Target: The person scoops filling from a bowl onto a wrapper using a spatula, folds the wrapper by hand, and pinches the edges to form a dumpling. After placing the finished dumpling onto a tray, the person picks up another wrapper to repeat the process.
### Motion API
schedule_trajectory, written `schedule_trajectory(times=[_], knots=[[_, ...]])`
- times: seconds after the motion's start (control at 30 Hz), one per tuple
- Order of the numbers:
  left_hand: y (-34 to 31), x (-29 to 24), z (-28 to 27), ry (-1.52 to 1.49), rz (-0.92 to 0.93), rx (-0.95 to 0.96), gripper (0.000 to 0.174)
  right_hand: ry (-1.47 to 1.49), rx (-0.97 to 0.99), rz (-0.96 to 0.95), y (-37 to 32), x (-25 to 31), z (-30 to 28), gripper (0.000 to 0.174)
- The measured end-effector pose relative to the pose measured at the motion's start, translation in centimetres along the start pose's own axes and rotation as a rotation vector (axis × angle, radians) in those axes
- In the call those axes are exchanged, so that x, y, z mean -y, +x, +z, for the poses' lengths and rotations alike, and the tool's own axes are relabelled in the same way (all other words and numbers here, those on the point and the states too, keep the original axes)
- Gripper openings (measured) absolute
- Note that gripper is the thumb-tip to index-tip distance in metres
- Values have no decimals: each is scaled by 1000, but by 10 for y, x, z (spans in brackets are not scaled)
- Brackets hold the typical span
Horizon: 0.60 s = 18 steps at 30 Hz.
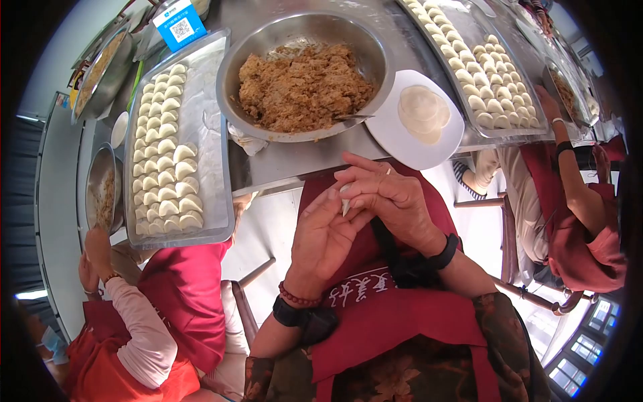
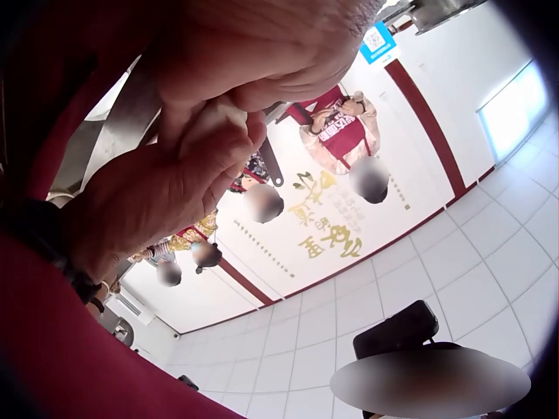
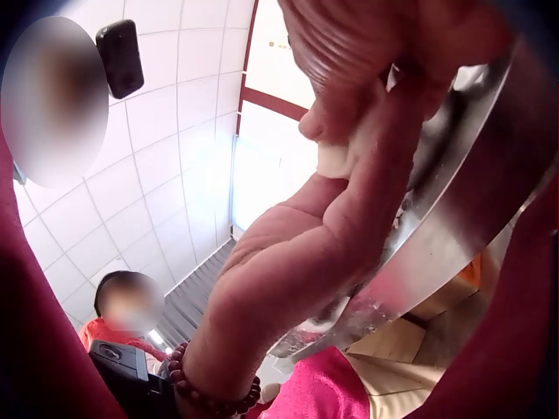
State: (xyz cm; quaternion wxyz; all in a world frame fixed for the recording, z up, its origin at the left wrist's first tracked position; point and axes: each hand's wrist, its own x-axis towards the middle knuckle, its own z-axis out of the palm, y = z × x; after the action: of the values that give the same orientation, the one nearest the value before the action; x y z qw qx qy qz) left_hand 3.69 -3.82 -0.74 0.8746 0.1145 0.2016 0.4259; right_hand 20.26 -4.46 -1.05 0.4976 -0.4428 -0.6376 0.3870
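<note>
Close in front of the apron, both hands pinch a small white dumpling [image 1: 345,201] between their fingertips and thumbs. The left hand [image 1: 326,236], with a bead bracelet at its wrist, holds it from the left, palm partly turned up. From the right, the right hand [image 1: 394,195] bends its fingers over the dough. Most of the dumpling is hidden by fingers; a pale piece of the dumpling [image 2: 225,120] shows in the left wrist view, and its edge shows in the right wrist view.
Ahead is a steel bowl [image 1: 386,74] of brown minced filling [image 1: 301,87] with a utensil handle [image 1: 353,118]. A white plate [image 1: 449,137] carries round wrappers [image 1: 423,112]. Trays of dumplings stand left [image 1: 213,134] and right [image 1: 470,127]. Other people sit at both sides.
</note>
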Motion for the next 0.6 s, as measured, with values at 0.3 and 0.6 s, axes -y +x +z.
schedule_trajectory(times=[0.3, 0.6], knots=[[-2, -2, -9, 62, -71, -37, 34, -3, 21, 39, 0, 7, -1, 20], [-3, 5, -8, -35, -64, -11, 36, -110, 54, -80, -2, 3, -3, 31]])
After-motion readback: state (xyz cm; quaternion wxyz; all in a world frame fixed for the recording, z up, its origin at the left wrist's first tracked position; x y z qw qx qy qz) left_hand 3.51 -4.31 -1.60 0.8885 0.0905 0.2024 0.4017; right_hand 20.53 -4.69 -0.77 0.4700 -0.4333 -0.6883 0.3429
